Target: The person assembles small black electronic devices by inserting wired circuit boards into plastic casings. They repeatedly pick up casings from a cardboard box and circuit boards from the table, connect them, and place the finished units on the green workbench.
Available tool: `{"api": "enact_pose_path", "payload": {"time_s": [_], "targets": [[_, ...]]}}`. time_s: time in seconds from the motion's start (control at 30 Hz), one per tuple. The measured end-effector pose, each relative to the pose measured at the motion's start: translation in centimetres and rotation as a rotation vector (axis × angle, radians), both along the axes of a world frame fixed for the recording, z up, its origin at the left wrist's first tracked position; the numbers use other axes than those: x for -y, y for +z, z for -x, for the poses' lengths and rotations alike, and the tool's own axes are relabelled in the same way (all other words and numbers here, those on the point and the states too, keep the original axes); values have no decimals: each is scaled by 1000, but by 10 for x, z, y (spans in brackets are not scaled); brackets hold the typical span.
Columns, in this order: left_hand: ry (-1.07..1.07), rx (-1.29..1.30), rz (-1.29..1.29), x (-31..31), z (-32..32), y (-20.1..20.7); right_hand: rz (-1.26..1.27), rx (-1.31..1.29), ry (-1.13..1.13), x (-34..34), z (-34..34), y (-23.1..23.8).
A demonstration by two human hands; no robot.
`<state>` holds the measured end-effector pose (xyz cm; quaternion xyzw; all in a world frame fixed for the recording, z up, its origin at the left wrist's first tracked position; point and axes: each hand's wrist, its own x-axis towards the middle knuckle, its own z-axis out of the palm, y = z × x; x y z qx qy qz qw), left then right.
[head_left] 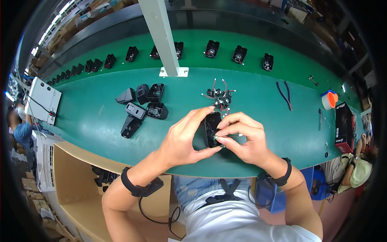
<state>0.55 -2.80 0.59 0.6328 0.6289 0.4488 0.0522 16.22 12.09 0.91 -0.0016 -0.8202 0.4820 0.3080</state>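
Over the near part of the green table, my left hand point(186, 135) grips a black plastic housing point(211, 125) by its ends, its hollow side toward my right hand. The thumb and fingers of my right hand point(244, 137) pinch a small wired part point(218, 137) at the housing's inside; a thin wire with a white plug sticks out past the fingers. Just beyond lies a pile of small black parts with red wires point(219, 96). Left of my hands sits a group of black plastic housings point(147, 105), some upright and some on their sides.
Wired housings point(212, 49) stand in a row along the far green strip, behind a grey post point(160, 36). Pliers point(285, 96), an orange-and-white cup point(329, 99) and a black-red box point(344, 128) lie right. An open carton point(76, 177) is below left. Other people sit at both sides.
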Motion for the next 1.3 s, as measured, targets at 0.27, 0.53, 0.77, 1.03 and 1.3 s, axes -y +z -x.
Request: {"api": "enact_pose_path", "payload": {"time_s": [0.27,0.53,0.77,1.03,1.3], "targets": [[-15,-93,-28,-2,0,1,-189,47,-39,0,0,1],[20,-112,-81,-2,-4,-3,393,58,114,6,4,-27],[65,-155,-90,0,-7,0,1024,228,406,2,-3,-30],[177,-350,-188,1,-11,5,1111,309,511,1,-2,-32],[56,-236,-164,6,4,2,1287,352,482,6,-6,-23]]}}
